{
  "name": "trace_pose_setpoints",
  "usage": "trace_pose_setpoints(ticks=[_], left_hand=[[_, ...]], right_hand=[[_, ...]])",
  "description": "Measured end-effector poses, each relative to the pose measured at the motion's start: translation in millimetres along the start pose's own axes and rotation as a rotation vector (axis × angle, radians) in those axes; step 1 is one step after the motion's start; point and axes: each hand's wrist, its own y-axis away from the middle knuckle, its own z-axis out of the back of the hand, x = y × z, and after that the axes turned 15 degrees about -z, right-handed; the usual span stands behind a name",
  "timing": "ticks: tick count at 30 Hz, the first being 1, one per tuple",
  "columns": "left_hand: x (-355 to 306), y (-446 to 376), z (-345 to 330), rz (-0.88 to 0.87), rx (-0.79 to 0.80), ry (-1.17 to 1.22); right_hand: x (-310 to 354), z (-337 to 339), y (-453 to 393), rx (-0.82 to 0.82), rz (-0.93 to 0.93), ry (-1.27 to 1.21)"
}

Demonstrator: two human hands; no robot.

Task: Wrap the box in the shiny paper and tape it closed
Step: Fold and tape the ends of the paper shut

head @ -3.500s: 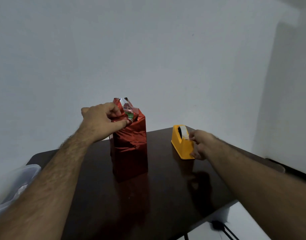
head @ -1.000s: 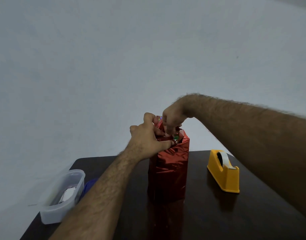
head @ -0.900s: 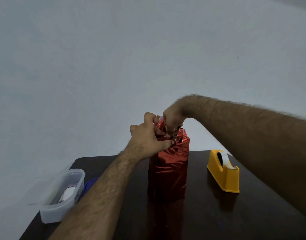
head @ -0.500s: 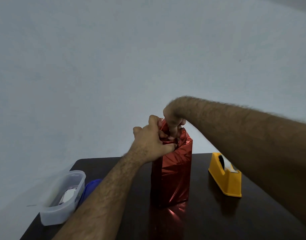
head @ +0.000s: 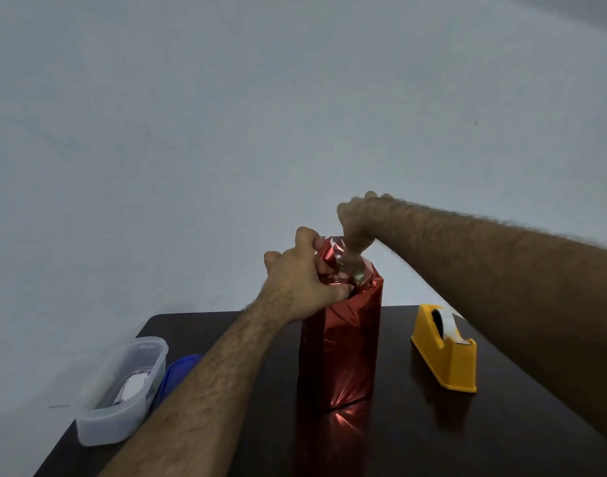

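A tall box wrapped in shiny red paper (head: 341, 342) stands upright on the dark table (head: 415, 435). My left hand (head: 302, 280) grips the gathered paper at the box's top on the near left side, fingers curled into the folds. My right hand (head: 358, 225) reaches down from above and presses fingertips onto the crumpled paper flap (head: 336, 253) at the top; a clear strip that looks like tape lies under those fingers. The yellow tape dispenser (head: 444, 349) sits to the right of the box, apart from both hands.
A clear plastic container (head: 123, 383) with small items stands at the table's left edge, a blue lid (head: 178, 371) beside it. A plain wall lies behind the table.
My right hand came from the tape dispenser to the box top and has since lifted slightly over the flap. My left hand kept its grip on the paper.
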Motion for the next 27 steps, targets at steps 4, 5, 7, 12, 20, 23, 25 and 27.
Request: trace_pose_setpoints(ticks=[4,5,7,12,20,23,25,27], left_hand=[[2,-1,-1,0.028,-0.004,0.048],[3,-1,-1,0.037,-0.004,0.067],[4,-2,-2,0.046,-0.001,0.082],[-1,-2,-3,0.038,-0.019,0.056],[-1,-2,-4,0.038,-0.017,0.011],[-3,-1,-4,0.019,-0.013,0.027],[-1,0,-3,0.001,-0.015,0.058],[1,2,-2,-0.012,-0.005,0.097]], right_hand=[[-15,-9,-5,0.090,-0.046,0.023],[-17,-10,-4,0.118,-0.032,0.017],[-19,-13,-8,0.147,-0.001,-0.046],[-26,-15,-8,0.215,0.040,-0.118],[-36,-27,-13,0.204,0.092,-0.812],[-44,-41,-1,0.076,0.286,-1.129],[-53,-53,8,0.106,0.423,-1.171],[-64,-66,13,0.177,0.558,-1.121]])
